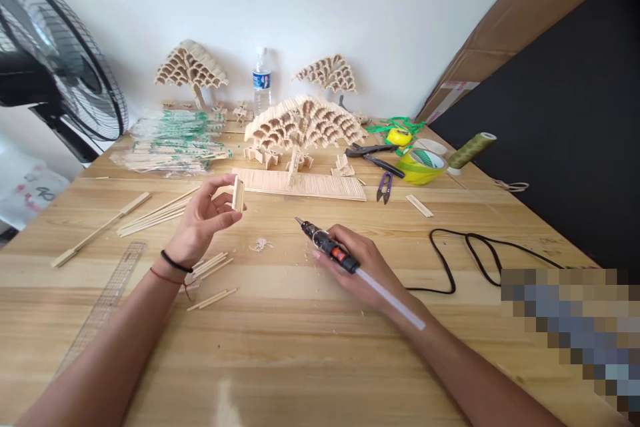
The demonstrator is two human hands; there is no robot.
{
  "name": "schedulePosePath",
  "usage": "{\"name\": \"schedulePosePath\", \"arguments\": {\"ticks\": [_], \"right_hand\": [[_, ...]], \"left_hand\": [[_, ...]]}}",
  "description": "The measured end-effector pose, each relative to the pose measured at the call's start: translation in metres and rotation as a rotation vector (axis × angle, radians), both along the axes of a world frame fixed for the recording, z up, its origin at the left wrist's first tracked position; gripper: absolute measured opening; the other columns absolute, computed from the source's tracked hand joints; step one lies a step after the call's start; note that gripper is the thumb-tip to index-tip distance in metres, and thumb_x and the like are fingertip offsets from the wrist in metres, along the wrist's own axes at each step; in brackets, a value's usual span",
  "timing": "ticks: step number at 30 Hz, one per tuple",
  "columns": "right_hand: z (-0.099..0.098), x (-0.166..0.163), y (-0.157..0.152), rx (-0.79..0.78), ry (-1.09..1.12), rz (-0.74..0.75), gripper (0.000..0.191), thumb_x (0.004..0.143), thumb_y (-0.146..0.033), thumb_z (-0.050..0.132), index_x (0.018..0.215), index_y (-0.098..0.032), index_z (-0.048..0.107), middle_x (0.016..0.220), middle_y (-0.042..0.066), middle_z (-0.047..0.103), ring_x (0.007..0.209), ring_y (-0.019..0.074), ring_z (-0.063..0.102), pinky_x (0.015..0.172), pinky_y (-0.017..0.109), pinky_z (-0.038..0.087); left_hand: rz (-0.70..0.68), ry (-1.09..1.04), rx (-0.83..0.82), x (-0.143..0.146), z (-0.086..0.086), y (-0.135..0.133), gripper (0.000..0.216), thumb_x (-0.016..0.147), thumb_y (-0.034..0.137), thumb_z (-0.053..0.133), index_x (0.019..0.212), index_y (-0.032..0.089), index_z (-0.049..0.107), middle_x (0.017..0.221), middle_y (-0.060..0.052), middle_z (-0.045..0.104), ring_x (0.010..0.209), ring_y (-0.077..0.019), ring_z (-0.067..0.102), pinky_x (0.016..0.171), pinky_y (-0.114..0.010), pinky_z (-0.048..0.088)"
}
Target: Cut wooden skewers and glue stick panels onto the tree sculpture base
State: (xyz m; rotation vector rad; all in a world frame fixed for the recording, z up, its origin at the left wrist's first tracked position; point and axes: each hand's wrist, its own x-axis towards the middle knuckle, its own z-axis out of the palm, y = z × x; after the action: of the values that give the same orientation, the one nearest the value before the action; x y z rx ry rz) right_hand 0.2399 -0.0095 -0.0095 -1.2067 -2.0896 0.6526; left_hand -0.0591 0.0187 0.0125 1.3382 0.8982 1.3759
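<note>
My left hand [205,213] pinches a small piece of short wooden sticks joined side by side [238,195], held up above the table. In my right hand [357,260] lies a black hot glue gun [330,247] with a clear glue stick [393,298] sticking out of its back end. Its nozzle points up and left, apart from the wooden piece. Below my left wrist lie several short cut sticks [213,267]. Longer thin sticks [160,210] rest to its left. A tree-shaped stick model [305,123] stands on a flat stick base [320,185] beyond both hands.
Wrapped chopsticks [175,140], a water bottle [261,83] and more tree models stand at the back. Pliers [380,159], purple snips [385,187], yellow tape [421,165] and a thread spool [473,150] sit right. A black cord [445,260], clear ruler [107,300] and fan [55,53] are also here.
</note>
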Motion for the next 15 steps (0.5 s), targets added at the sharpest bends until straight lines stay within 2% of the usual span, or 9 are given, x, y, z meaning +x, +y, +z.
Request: {"name": "schedulePosePath", "arguments": {"ticks": [4, 7, 10, 12, 15], "right_hand": [[-0.001, -0.003, 0.001, 0.055, -0.147, 0.019, 0.025, 0.091, -0.036, 0.067, 0.082, -0.024, 0.048, 0.087, 0.005, 0.059, 0.078, 0.0214, 0.057, 0.069, 0.031, 0.043], [0.000, 0.003, 0.006, 0.022, -0.237, -0.028, 0.030, 0.082, -0.035, 0.075, 0.078, -0.024, 0.048, 0.089, 0.007, 0.061, 0.083, 0.0253, 0.059, 0.073, 0.035, 0.046], [-0.002, 0.015, 0.012, -0.006, -0.303, -0.042, 0.021, 0.079, -0.027, 0.074, 0.078, -0.023, 0.054, 0.090, 0.008, 0.063, 0.086, 0.0269, 0.061, 0.076, 0.037, 0.048], [-0.004, 0.024, 0.015, -0.015, -0.334, -0.026, 0.010, 0.080, -0.019, 0.069, 0.084, -0.022, 0.060, 0.093, 0.009, 0.065, 0.089, 0.0270, 0.063, 0.080, 0.037, 0.049], [-0.002, 0.032, 0.011, -0.027, -0.382, -0.014, 0.026, 0.078, -0.011, 0.065, 0.103, -0.020, 0.065, 0.109, 0.011, 0.067, 0.104, 0.0294, 0.064, 0.091, 0.040, 0.050]], "left_hand": [[0.063, -0.056, 0.018, -0.016, -0.003, 0.008, 0.049, 0.071, 0.016, 0.081, 0.117, 0.026, 0.066, 0.125, -0.003, 0.059, 0.088, -0.0149, 0.063, 0.079, -0.030, 0.049], [0.018, -0.102, -0.017, -0.020, -0.008, 0.010, 0.050, 0.072, 0.016, 0.079, 0.119, 0.026, 0.066, 0.127, -0.003, 0.058, 0.090, -0.0154, 0.065, 0.078, -0.029, 0.048], [-0.053, -0.160, -0.048, -0.020, -0.011, 0.010, 0.051, 0.069, 0.016, 0.080, 0.118, 0.025, 0.067, 0.128, -0.003, 0.058, 0.090, -0.0164, 0.066, 0.074, -0.028, 0.046], [-0.109, -0.198, -0.056, -0.020, -0.011, 0.010, 0.052, 0.067, 0.015, 0.081, 0.117, 0.025, 0.068, 0.128, -0.004, 0.058, 0.091, -0.0168, 0.067, 0.075, -0.029, 0.047], [-0.173, -0.247, -0.060, -0.018, -0.010, 0.009, 0.054, 0.068, 0.015, 0.082, 0.118, 0.026, 0.068, 0.128, -0.004, 0.059, 0.093, -0.0178, 0.067, 0.078, -0.030, 0.048]]}}
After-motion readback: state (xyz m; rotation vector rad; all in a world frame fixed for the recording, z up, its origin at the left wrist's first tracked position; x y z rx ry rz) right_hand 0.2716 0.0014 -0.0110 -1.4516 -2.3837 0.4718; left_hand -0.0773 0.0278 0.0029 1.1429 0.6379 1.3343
